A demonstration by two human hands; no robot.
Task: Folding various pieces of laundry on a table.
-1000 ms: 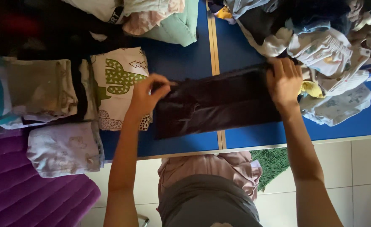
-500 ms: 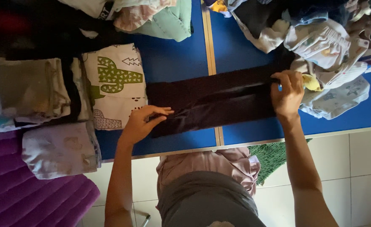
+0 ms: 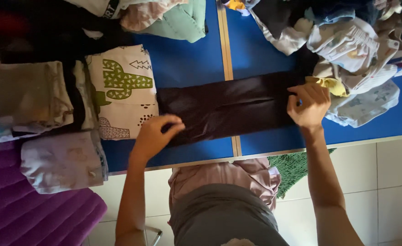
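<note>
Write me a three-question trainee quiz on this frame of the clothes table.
1. True or false: both hands touch the dark garment.
2. Which folded item lies just beyond the garment's end by the left hand? A) cactus-print cloth B) green rug C) purple cushion
3. What lies just past the right hand?

Key: 1. True; each hand grips one end, with the garment flat on the blue table. 2. A. 3. A loose pile of unfolded clothes.
</note>
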